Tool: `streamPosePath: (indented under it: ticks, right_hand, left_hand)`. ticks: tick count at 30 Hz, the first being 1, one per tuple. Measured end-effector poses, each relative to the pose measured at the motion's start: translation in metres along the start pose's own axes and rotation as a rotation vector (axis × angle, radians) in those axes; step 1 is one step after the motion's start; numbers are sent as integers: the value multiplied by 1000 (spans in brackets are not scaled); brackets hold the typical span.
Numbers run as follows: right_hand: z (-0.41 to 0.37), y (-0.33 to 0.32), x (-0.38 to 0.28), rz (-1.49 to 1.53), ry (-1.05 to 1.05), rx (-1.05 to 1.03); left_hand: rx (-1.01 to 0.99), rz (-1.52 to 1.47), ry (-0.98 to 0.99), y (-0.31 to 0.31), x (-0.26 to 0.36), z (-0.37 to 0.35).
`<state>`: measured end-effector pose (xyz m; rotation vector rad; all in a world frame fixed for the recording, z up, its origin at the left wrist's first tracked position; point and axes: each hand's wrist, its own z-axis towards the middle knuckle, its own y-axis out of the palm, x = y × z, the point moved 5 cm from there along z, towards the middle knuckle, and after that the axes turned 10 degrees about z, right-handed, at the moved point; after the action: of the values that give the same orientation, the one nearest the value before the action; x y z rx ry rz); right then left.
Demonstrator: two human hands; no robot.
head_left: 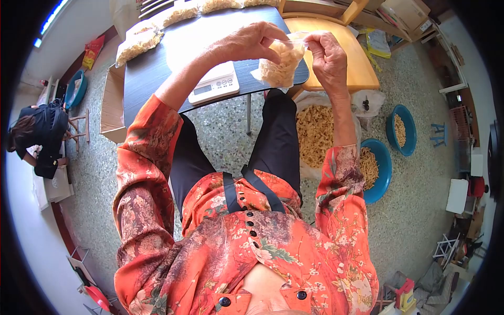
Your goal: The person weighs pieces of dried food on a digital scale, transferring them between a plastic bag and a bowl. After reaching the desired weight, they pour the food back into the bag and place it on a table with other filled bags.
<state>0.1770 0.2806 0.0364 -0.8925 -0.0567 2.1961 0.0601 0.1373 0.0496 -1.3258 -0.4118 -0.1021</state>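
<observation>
A small clear plastic bag [279, 67] filled with pale, dry-looking pieces hangs over the right end of the dark table [149, 79]. My right hand [328, 60] pinches the bag's upper right corner between thumb and fingers. On the other side, my left hand [257, 43] has its fingers curled at the bag's upper left edge, gripping it. Below my left forearm, a white digital scale [214, 86] sits at the table's near edge. Several similar filled bags [140, 43] are lined up along the table's far and left edges.
A large open sack of dry flakes [315, 134] stands on the floor below my right forearm. Two blue basins [386, 178] with pale pieces are farther right. A wooden chair [357, 68] adjoins the table; a cardboard box [113, 102] stands left. Another person [39, 128] bends at far left.
</observation>
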Motion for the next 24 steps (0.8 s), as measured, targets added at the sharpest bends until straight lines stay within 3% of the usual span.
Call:
streamPosePath:
  ticks: [7,10,13,15,21,24]
  right_hand:
    - [-5,1,-5,-90,-65,14]
    - [-9,5,-1,-112,-64,-3]
    - [-8,3,3,-147,-66,-31]
    - [-5,2,3,-108,38,-94]
    - [2,14,11,-166,31,-284]
    - [3,18,16,-179,81,-359]
  left_hand:
    - [32,44,27,10,-9,8]
    - [2,176,-85,12,-12,9]
    - [48,253,24,9,-5,10]
    - [168,162,32,5,-9,10]
    - [240,190,68,13,-13,8]
    - [163,236,72,17,-13,6]
